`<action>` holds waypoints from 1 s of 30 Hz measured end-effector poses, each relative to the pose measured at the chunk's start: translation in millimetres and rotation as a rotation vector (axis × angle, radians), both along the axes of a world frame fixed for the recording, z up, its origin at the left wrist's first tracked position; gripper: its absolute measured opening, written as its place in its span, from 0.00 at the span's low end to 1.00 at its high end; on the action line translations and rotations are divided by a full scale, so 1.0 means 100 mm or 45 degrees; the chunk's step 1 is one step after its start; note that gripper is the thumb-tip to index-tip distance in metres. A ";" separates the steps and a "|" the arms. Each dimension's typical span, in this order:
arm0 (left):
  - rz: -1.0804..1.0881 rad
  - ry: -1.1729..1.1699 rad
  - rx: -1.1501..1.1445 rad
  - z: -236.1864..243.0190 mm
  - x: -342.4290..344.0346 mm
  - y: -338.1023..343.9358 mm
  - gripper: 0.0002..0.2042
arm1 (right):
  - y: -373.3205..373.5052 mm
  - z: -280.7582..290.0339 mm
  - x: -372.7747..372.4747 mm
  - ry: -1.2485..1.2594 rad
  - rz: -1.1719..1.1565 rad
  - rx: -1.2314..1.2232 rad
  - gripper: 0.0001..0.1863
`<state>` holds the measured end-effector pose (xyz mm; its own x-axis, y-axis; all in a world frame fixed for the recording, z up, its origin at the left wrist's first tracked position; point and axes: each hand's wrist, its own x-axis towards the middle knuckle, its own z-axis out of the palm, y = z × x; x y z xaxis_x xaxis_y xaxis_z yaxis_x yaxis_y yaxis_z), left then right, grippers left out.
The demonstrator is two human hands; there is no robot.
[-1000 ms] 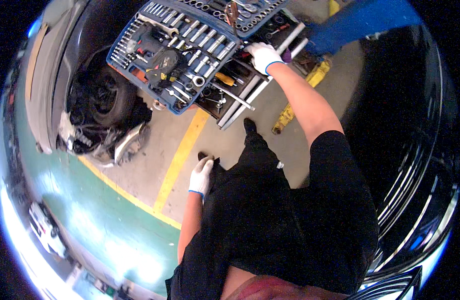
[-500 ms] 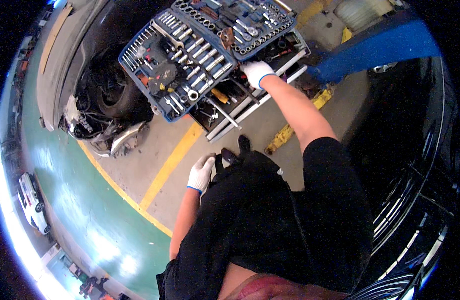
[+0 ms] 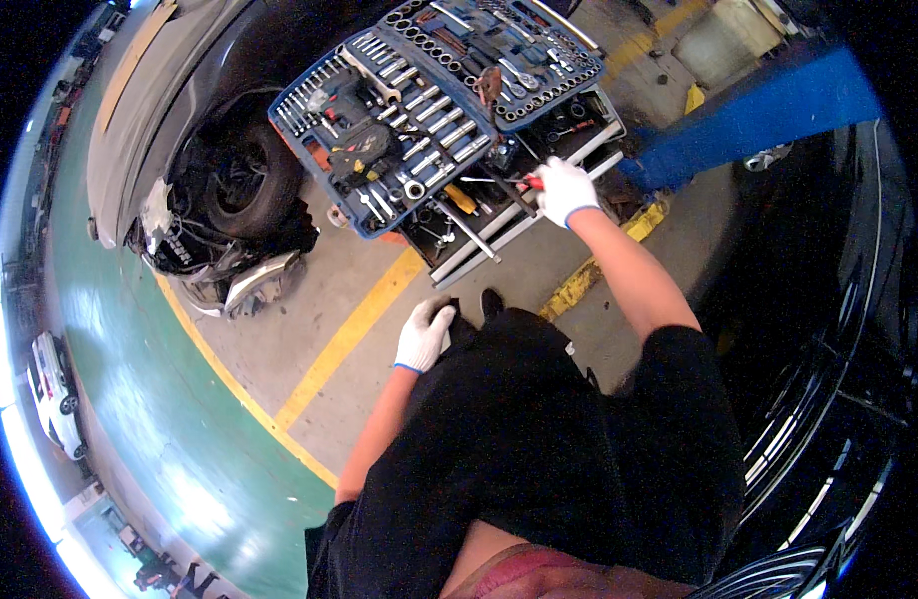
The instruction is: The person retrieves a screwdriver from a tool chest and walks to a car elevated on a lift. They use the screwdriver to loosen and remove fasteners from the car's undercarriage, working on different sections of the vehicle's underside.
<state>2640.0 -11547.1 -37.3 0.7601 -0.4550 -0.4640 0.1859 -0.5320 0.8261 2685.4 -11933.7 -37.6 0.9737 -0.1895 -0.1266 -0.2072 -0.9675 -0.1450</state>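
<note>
My right hand (image 3: 566,192), in a white knit glove with a blue cuff, is closed on a red-handled tool (image 3: 533,183) over an open drawer (image 3: 554,205). The tool's far end is hard to make out. Above the drawer lies an open blue socket set case (image 3: 364,232) full of sockets, wrenches and ratchets. A cordless power tool (image 3: 351,130) rests on its left half. Low near my thigh, my left hand (image 3: 423,332), gloved the same way, has its fingers curled; a pale edge shows below the thumb, but what it holds is unclear.
A steel bar (image 3: 469,232) juts over the drawer's front, beside a yellow-handled tool (image 3: 460,198). To the left stands a car with an exposed wheel (image 3: 241,180) and broken front parts. A blue lift arm (image 3: 758,115) slants in at right, near a dark car (image 3: 828,299).
My right hand has come back from deeper in the drawer, toward me and to the right, and a red handle now shows in it. My left hand has risen slightly to the right.
</note>
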 end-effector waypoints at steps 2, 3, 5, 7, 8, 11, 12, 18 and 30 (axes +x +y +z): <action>0.011 0.035 -0.105 -0.10 0.03 -0.05 0.23 | 0.11 -0.02 -0.38 -0.069 -0.145 0.000 0.15; 0.004 0.086 -0.190 -0.06 0.05 -0.12 0.24 | 0.22 0.10 -0.50 0.009 -0.267 0.089 0.17; -0.116 0.096 -0.273 -0.06 0.10 -0.27 0.26 | 0.30 -0.06 -0.77 0.024 -0.446 0.106 0.20; -0.171 0.195 -0.281 -0.05 0.14 -0.44 0.28 | 0.37 -0.20 -0.98 0.020 -0.650 0.365 0.23; -0.165 0.371 -0.220 0.11 0.16 -0.56 0.30 | 0.36 -0.27 -1.08 0.011 -0.757 0.488 0.25; -0.309 0.325 -0.349 -0.01 0.14 -0.83 0.34 | 0.65 -0.06 -1.25 -0.013 -0.765 1.110 0.28; -0.253 0.387 -0.441 -0.02 0.11 -0.91 0.33 | 0.86 0.12 -1.31 -0.048 -0.671 1.266 0.27; 0.354 0.562 -0.553 -0.46 0.11 -0.91 0.15 | 0.78 0.19 -0.75 -0.076 -0.068 0.742 0.22; -0.208 -0.567 0.266 -0.53 0.16 -1.51 0.26 | 0.17 -0.58 0.51 0.191 0.120 0.294 0.24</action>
